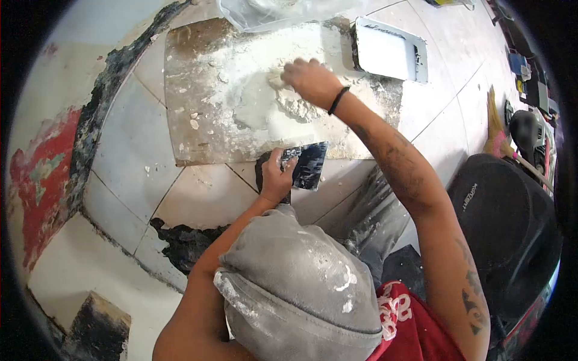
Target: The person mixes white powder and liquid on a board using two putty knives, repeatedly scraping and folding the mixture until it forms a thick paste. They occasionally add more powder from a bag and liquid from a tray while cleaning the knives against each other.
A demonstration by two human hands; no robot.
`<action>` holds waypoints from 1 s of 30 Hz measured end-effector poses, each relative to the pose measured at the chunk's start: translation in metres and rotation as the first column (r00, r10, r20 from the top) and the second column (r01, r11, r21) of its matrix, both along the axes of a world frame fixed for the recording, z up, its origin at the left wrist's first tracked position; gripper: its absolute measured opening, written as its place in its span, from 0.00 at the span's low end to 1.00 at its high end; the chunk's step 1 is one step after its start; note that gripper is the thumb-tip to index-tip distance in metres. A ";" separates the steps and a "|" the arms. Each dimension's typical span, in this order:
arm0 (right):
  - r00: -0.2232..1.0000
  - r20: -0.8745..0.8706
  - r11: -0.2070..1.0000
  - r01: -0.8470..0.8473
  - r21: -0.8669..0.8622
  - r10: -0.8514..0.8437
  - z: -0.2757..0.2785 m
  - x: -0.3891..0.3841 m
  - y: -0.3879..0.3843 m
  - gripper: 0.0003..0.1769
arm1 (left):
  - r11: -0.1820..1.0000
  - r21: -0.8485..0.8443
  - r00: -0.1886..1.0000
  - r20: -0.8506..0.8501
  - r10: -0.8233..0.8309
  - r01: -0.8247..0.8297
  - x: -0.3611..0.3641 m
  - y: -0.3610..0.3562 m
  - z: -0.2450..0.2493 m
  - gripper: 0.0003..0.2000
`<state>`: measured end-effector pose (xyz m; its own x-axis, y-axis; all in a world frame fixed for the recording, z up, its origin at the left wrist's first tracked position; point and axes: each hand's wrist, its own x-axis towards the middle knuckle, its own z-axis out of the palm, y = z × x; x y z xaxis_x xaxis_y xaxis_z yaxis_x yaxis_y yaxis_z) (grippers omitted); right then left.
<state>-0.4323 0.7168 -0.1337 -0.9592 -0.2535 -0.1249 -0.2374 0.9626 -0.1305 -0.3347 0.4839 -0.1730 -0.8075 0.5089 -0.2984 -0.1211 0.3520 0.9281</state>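
My left hand (pixel 278 179) is closed around a putty knife (pixel 307 165), whose wide dark blade is smeared with white. It is at the near edge of a worn board (pixel 195 135). My right hand (pixel 313 83), with a black band on the wrist, is above the board, palm down. Its fingers look curled and slightly blurred, and whatever may be in them is hidden. Just under it lies a lumpy heap of white powder (pixel 298 107). Wet-looking pale paste (pixel 256 105) spreads over the board to the left of the heap.
A white tray (pixel 391 51) stands at the board's far right corner. Beyond the board sits a clear plastic bag (pixel 241 18) with white powder. A black speaker-like box (pixel 497 210) and a broom (pixel 495 129) are to the right. A grey cap (pixel 289 271) fills the lower middle.
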 end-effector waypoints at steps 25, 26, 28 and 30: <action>0.559 0.214 0.396 0.763 -0.511 -0.801 0.054 0.087 -0.001 0.18 | 0.976 -0.161 0.965 -0.195 -0.177 0.146 -0.091 0.082 0.139 0.07; 0.582 0.196 0.414 0.740 -0.531 -0.789 0.057 0.085 -0.007 0.17 | 0.977 -0.168 0.948 -0.269 -0.170 0.128 -0.091 0.085 0.136 0.07; 0.622 0.160 0.446 0.694 -0.566 -0.766 0.061 0.083 -0.017 0.14 | 0.980 -0.177 0.898 -0.410 -0.160 0.094 -0.091 0.091 0.122 0.07; 0.644 0.101 0.484 0.660 -0.574 -0.759 0.062 0.084 -0.021 0.12 | 0.965 -0.245 0.898 -0.400 -0.185 0.090 -0.096 0.092 0.114 0.07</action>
